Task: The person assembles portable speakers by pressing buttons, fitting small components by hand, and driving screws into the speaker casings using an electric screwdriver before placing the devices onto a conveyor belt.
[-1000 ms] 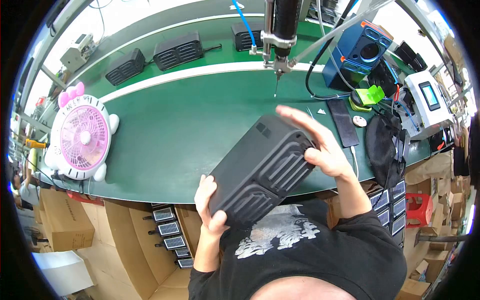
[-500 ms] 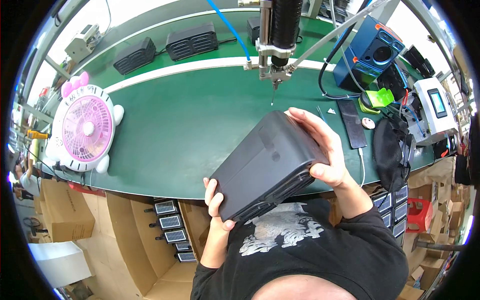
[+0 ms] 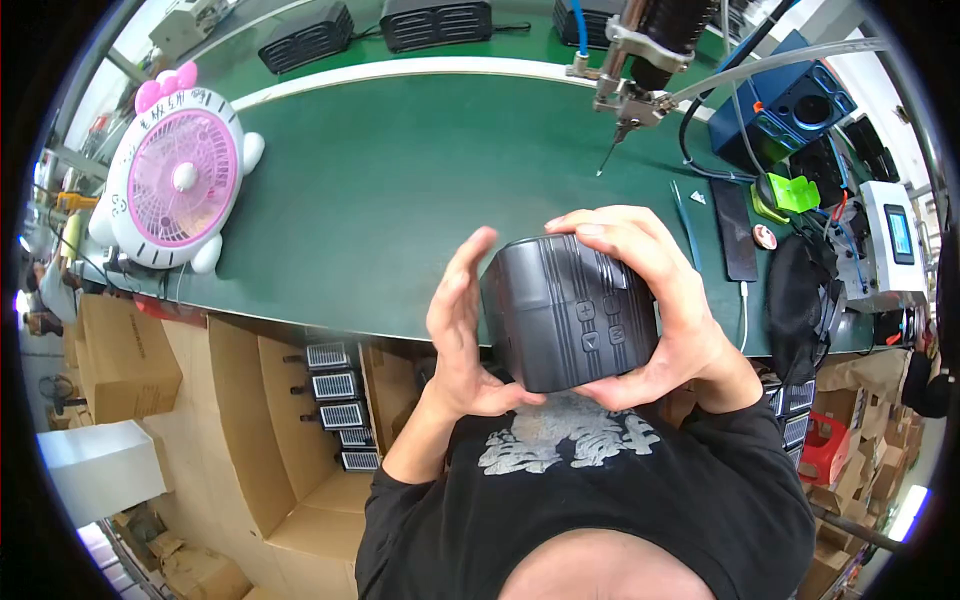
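A black portable speaker point(image 3: 575, 315) is held up in front of my chest, over the table's near edge. Its end panel, with several buttons including a plus and a play mark, is turned up towards me. My right hand point(image 3: 665, 310) grips it from the right, fingers over the far edge and thumb along the near edge. My left hand point(image 3: 458, 345) is open at the speaker's left side, its fingers stretched up and apart from the casing. The left thumb lies by the near lower corner; I cannot tell if it touches.
A screwdriver machine point(image 3: 640, 90) hangs over the green table point(image 3: 380, 200). A pink-and-white fan point(image 3: 185, 180) stands left. Right are tweezers point(image 3: 686, 225), a phone point(image 3: 735, 230) and blue speakers point(image 3: 780, 110). Below, a carton point(image 3: 250, 430) holds several solar-panelled units.
The speaker has been turned so its buttoned end faces up. My left hand has let go of its lower end and opened beside it. The view has shifted.
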